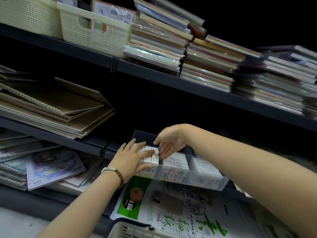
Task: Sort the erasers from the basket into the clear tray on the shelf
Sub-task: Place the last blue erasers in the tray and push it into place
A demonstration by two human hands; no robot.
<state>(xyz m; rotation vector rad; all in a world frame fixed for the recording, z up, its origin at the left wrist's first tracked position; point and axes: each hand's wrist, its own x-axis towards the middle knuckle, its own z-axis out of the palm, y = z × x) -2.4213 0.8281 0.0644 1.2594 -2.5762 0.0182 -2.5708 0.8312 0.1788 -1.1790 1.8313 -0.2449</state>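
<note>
Dark metal shelving fills the view in tiers. The top one carries several stacks of coloured paper packs and two cream baskets, and the tier below it holds a pile of brown sketchbooks. One clear tray sits at the front edge of a lower shelf, above a green-printed sketch paper pack. I can make out three compartments in the tray, set apart by two dividers. One more basket, the task's own, shows only its rim at the bottom edge, well below the tray. Both hands are over the tray. The left hand lies flat with its fingers spread across the left compartment. The right hand reaches down just beside the first divider, its fingers straight and touching the rows, thumb held apart. Neither hand appears to grip anything, though a small piece under the right palm would be hidden. The erasers stand packed in rows inside the tray, too many and too blurred to count. A single bead bracelet circles the left wrist. This looks like the squaring-up step, with placed erasers being pressed level. The next move probably calls for one hand to drop to the basket for another piece while the rows stay undisturbed.
</note>
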